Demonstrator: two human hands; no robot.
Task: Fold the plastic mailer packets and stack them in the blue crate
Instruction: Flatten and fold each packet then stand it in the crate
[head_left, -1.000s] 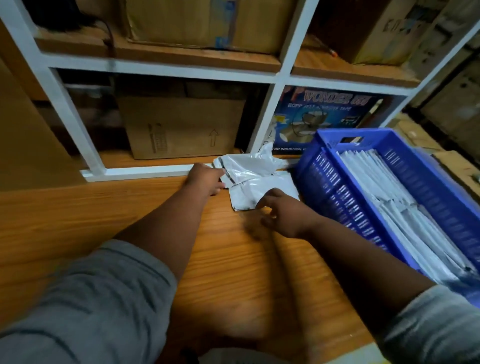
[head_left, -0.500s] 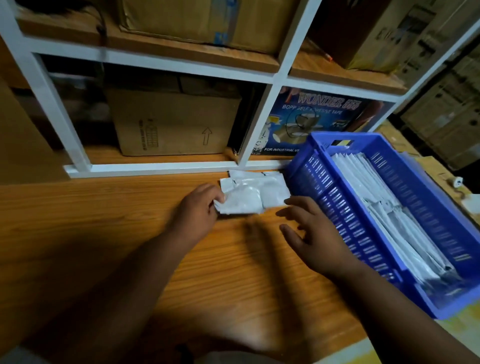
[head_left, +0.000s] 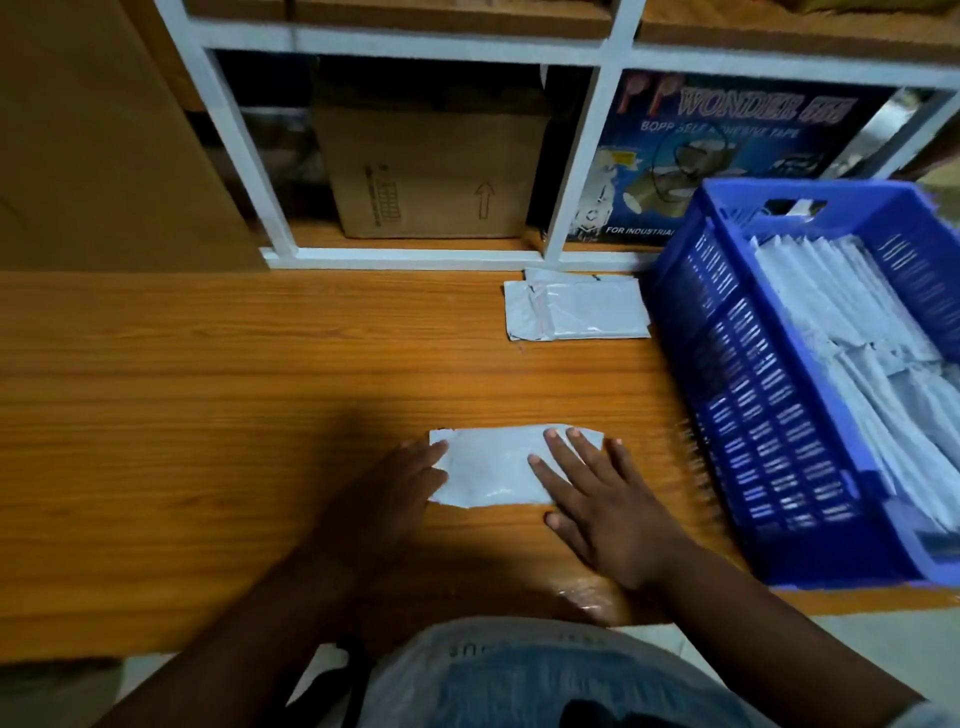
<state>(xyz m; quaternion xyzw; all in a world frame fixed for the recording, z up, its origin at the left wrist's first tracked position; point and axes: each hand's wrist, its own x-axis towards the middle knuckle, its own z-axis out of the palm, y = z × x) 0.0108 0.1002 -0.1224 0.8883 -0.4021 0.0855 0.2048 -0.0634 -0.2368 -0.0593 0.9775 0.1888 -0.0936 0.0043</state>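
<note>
Wooden surface (head_left: 208, 415) runs wide under a white-framed shelf (head_left: 582, 156) at its far edge, where a brown cardboard box (head_left: 431, 171) and a dark printed tape box (head_left: 727, 150) stand in the lower compartments. At the right edge of the surface sits the blue crate (head_left: 769, 415), holding a row of white folded packets (head_left: 857, 332) that stand on edge inside it. Just beside the far left corner of the crate, near the far edge of the surface, lies a small pile of mailer packets (head_left: 576, 306), flat. Closer to the near edge lies one mailer packet (head_left: 493, 467), flat. The right hand (head_left: 602, 499) rests on its right part with straight, spread fingers, palm down. The left hand (head_left: 384, 499), in shadow, touches its left end with extended fingers, holding nothing.
</note>
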